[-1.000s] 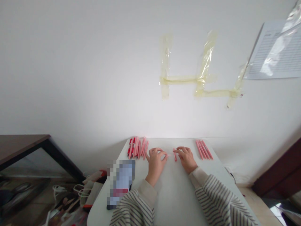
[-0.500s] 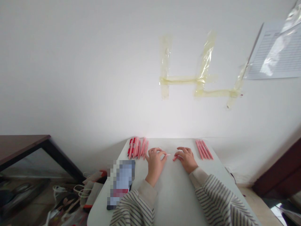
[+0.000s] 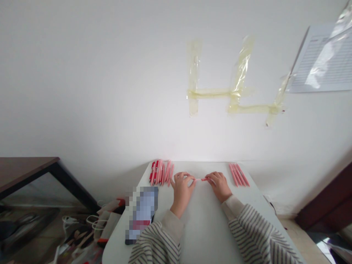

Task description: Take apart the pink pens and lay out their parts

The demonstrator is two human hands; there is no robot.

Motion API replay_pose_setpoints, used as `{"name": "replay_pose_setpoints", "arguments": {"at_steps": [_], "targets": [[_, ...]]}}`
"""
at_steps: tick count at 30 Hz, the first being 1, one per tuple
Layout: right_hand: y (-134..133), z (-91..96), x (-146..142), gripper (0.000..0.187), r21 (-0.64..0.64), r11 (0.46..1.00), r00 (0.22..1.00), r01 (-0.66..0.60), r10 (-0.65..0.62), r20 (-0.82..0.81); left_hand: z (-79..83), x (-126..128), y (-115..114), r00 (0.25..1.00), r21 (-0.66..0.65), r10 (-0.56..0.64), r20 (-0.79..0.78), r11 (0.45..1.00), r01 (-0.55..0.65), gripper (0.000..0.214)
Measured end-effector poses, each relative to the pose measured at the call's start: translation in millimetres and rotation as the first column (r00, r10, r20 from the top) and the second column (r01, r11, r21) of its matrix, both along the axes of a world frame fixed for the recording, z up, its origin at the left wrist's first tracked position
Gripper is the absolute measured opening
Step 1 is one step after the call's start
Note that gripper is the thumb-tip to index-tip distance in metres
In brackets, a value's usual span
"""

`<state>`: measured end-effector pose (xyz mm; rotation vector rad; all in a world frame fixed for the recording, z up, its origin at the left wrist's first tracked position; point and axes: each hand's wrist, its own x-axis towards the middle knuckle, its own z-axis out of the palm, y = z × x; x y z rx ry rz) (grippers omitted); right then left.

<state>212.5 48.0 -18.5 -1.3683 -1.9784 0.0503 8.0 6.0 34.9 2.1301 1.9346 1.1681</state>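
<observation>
Over the far middle of the white table, my left hand pinches a pale pink pen, its whitish end pointing right. Most of the pen is hidden by the fingers. My right hand is closed on a short pink pen cap, held level and facing the pen's end. A small gap separates the two pieces. Left of my left hand lie several pink and red pens in a loose row. Several pink pens lie side by side to the right of my right hand.
A phone, blurred out, lies on the table's left side near my left sleeve. The white wall rises behind the table, with yellowed tape on it. Bags and clutter sit on the floor at left.
My right hand has turned the pink cap from a downward tilt to nearly level, in line with the pen. My left hand has hardly moved.
</observation>
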Motion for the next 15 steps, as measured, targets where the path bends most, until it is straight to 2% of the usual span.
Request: {"name": "replay_pose_setpoints", "arguments": {"at_steps": [15], "targets": [[-4.1,8.6,-2.5,0.022,0.026,0.995,0.995,-0.097,0.098,-0.009,0.7,2.4,-1.8,0.999,-0.018,-0.014,-0.029,1.0,0.014,0.012]]}}
